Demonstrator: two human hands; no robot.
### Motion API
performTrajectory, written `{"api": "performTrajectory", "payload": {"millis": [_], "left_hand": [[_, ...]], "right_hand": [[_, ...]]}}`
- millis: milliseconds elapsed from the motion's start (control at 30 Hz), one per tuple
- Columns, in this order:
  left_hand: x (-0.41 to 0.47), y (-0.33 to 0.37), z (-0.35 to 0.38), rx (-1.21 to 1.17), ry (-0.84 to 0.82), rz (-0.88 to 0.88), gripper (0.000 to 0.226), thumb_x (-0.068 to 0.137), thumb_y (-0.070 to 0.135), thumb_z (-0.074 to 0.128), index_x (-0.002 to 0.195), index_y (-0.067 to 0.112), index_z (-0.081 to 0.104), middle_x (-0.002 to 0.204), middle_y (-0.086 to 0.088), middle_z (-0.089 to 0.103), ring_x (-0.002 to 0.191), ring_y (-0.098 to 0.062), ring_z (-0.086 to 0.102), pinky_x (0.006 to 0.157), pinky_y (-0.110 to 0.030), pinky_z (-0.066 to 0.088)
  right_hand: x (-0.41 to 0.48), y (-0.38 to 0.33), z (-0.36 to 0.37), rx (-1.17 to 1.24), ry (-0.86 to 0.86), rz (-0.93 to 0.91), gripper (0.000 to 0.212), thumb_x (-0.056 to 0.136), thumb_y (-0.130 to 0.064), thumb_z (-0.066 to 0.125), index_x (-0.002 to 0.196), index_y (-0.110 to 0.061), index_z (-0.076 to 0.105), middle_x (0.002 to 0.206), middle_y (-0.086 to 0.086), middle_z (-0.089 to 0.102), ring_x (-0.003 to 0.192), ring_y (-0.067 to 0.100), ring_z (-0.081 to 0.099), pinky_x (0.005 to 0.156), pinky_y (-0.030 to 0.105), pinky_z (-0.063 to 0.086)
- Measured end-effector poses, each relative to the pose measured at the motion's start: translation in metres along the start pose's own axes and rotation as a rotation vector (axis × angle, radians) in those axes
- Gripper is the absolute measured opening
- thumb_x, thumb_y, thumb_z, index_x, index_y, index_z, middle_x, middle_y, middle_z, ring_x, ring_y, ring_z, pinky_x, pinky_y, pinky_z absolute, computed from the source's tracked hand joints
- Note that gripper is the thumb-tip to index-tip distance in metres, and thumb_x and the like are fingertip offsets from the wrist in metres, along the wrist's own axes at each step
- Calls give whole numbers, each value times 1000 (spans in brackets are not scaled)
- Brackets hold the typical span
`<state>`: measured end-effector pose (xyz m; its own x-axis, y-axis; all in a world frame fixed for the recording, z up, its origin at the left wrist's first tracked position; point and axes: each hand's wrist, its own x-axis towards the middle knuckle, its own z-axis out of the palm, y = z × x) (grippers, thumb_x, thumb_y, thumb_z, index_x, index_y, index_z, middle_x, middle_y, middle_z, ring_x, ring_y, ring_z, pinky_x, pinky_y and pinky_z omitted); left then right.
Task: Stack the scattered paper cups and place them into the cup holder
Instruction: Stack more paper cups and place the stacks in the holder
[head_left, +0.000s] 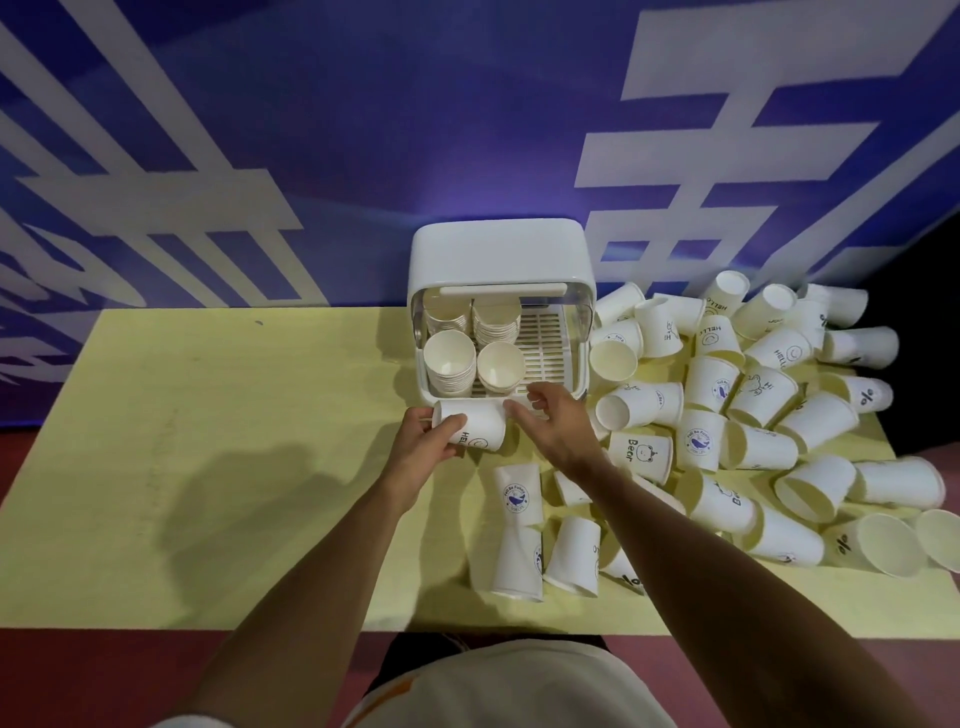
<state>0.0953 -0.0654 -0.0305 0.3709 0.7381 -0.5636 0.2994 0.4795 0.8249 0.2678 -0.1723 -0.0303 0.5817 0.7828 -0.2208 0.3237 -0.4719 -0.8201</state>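
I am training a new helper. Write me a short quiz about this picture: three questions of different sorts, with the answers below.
1. True or false: the left hand holds a cup printed HELLO.
2. How many stacks stand inside the cup holder? A) two B) four C) six
3. Fill in: the loose cups lie mostly to the person's ___ of the holder.

Key: 1 true; 2 B; 3 right.
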Motion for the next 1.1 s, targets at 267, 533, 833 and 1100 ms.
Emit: {"api": "performTrajectory", "payload": {"millis": [267, 533, 833, 1100], "left_hand": [[1, 2, 14, -218, -73, -36, 43, 86, 11, 72, 121, 0, 51, 127, -19, 61, 112, -27, 67, 87, -33, 55], [0, 8, 23, -204, -191, -86, 36, 90, 8, 66, 124, 4, 54, 124, -16, 66, 111, -25, 66, 93, -35, 54], [1, 14, 26, -165, -209, -91, 29, 90, 14, 66, 118, 12, 59, 113, -10, 69, 100, -22, 66, 89, -37, 53], [1, 5, 23, -67, -189, -115, 37, 88, 21, 71, 122, 17, 57, 108, 1, 74, 104, -21, 69, 92, -39, 49]], "right_hand": [[-8, 0, 6, 205, -98, 157, 71, 85, -65, 63, 137, -18, 51, 124, 2, 64, 107, 14, 62, 92, 29, 50], [-2, -6, 0, 230, -41, 179, 51, 92, -53, 63, 127, -18, 55, 91, -17, 61, 82, -4, 58, 69, 9, 41], [2, -1, -1, 318, -54, 227, 75, 69, -80, 66, 120, -25, 61, 103, -4, 73, 97, 14, 69, 93, 45, 55], [14, -23, -20, 260, 265, 72, 49, 79, -47, 79, 119, -29, 56, 109, -13, 61, 103, 11, 60, 87, 27, 49]]}}
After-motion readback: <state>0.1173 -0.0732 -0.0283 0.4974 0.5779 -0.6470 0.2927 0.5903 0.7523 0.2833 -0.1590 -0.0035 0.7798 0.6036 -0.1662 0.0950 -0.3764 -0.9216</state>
